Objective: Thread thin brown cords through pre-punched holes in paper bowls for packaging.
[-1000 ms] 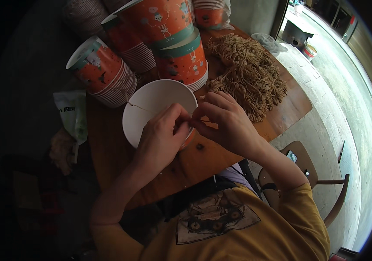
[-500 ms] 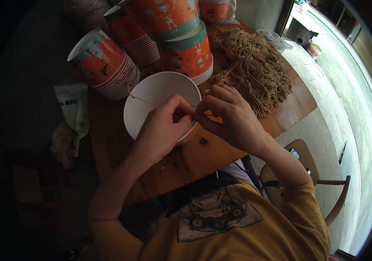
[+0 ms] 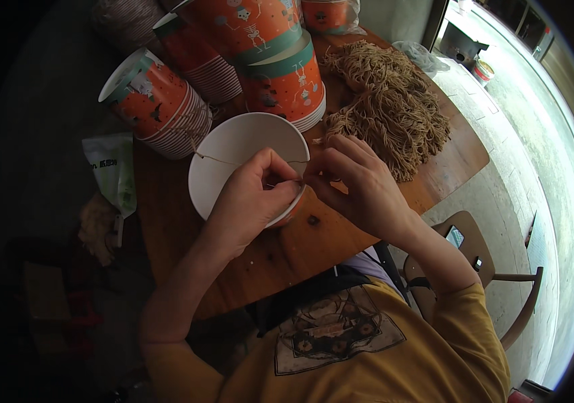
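A paper bucket (image 3: 218, 185), white inside with orange showing low on its outside, leans open toward me on the wooden table. Tan string (image 3: 221, 160) runs from its left rim across the mouth to the right rim. My left hand (image 3: 250, 198) reaches over the near rim, thumb and forefinger pinched on the string at the right edge. Opposite it, just outside that rim, my right hand (image 3: 361, 178) is closed in a pinch on the string's end. The fingertips of both hands nearly meet, and the exact spot between them is partly hidden.
A heap of tan strings (image 3: 401, 114) lies right of the bucket. Behind stand orange bucket stacks (image 3: 152, 101), one with strings hanging from it, and a taller stack (image 3: 283, 87). A wooden chair (image 3: 455, 245) holding a phone is at the right, beyond the table edge (image 3: 475, 154).
Both hands stay at the bucket's right rim, with only small finger movements. The right fingers have shifted slightly, and the view has tilted a little.
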{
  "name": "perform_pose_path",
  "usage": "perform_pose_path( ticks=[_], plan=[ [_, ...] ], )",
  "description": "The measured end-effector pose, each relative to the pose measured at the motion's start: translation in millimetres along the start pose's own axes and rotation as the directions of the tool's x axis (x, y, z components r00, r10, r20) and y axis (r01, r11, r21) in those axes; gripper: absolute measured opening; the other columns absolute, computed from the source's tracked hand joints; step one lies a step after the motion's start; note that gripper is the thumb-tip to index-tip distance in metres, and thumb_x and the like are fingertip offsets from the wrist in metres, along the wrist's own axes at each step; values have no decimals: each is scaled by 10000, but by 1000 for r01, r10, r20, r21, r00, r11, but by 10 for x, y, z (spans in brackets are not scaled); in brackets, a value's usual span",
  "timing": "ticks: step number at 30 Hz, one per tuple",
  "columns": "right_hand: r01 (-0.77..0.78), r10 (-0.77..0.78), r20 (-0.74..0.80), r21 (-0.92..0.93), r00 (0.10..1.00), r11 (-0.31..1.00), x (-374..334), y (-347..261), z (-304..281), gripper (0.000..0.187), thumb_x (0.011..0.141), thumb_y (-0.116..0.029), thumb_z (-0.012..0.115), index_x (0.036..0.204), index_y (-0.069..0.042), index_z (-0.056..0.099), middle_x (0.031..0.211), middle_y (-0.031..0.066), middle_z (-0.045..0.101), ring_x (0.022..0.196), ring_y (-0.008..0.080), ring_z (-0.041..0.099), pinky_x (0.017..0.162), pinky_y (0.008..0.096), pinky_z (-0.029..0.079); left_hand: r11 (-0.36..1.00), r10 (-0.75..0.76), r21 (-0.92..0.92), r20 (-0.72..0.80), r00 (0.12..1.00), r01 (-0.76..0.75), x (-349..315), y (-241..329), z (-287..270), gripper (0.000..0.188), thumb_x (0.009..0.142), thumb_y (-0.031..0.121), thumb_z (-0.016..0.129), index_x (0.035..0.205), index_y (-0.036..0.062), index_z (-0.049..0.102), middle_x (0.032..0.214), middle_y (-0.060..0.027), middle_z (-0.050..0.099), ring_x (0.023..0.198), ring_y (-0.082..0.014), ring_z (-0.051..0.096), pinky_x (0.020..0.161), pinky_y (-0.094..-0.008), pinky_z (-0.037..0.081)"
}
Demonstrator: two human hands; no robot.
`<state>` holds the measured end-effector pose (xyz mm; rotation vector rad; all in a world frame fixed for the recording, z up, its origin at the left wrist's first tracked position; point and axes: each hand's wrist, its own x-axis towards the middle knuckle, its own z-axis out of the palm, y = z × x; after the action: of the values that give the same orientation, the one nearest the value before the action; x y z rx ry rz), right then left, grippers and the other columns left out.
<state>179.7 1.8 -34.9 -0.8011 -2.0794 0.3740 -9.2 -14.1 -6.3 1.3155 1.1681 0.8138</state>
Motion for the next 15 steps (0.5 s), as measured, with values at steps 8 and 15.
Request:
perform_pose_path(
  ticks=[8,15],
  plan=[
    [3,-4,-26,-34,1000,999,-38,4,34,137,782,-119,679,841,-72,565,808,57,510,785,250,522,712,367,438,1000,2,14,16,1000,-2,20,-32,-32,85,878,10,574,941,47,530,920,-16,577,877,-61,545,808,-223,462],
    [24,-25,-28,-33,999,999,-37,2,37,136,784,-120,678,843,-72,565,814,63,510,785,255,525,707,372,437,997,-24,-67,23,999,26,37,-40,-29,91,881,32,576,957,27,526,906,-30,577,806,-81,556,725,-238,486]
  ],
)
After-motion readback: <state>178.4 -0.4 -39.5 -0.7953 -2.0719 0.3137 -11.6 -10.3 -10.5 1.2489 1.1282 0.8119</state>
